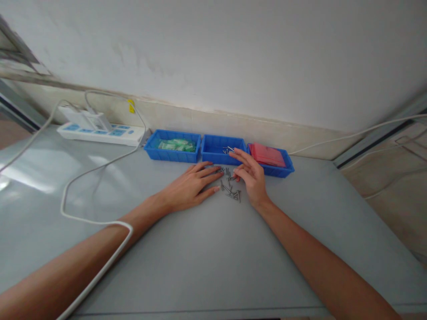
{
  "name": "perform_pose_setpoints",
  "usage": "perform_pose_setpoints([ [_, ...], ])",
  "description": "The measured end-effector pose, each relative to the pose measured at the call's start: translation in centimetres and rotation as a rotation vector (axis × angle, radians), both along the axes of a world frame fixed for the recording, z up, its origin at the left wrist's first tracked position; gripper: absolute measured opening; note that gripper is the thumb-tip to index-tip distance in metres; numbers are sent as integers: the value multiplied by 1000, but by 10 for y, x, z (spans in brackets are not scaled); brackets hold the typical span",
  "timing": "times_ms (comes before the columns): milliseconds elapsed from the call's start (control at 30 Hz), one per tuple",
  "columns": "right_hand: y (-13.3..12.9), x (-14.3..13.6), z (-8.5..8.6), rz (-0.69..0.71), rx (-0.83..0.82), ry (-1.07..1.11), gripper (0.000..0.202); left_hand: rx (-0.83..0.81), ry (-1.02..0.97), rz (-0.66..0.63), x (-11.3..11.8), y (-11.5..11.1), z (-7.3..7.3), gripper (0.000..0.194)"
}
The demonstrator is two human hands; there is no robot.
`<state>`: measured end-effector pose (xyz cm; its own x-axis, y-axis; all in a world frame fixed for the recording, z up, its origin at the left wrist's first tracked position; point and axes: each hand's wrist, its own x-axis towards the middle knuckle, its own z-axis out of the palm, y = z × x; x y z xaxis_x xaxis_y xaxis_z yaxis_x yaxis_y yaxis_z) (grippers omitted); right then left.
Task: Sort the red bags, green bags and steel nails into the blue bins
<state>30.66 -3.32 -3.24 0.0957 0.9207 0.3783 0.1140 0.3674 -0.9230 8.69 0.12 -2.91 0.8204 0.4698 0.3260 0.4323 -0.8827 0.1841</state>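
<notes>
Between my hands on the grey table (200, 271), small metal screws (236, 195) lie jumbled near the middle blue bin (217, 157). Left hand (187, 189) is palm-down, fingers a bit spread, tips by the pile; low and flat suits stopping strays. Right hand (256, 181) has its fingers bent, thumb near index; can't tell whether they pinch a screw. I'd judge a light pinch mid-shank best, knuckles clear of the rim.

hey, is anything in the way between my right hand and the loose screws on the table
Nothing visible stands between your right hand and the screws. Your left hand is on their other side, its fingertips at the pile.
</notes>
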Motion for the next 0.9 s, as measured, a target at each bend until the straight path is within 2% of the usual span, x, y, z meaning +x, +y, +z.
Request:
perform_pose_setpoints([
  [367, 2, -1, -1, 37, -42, -54, 66, 3, -150, 5, 0, 7, 4, 32],
  [533, 0, -1, 1, 49, -18, -49, 62, -18, -174, 25, -2, 8, 6, 29],
  [733, 0, -1, 2, 64, -39, -39, 56, 54, -113, 41, -2, 7, 6, 29],
  [900, 0, -1, 1, 73, -25, -46, 52, 62, -182, 66, -2, 5, 8, 26],
])
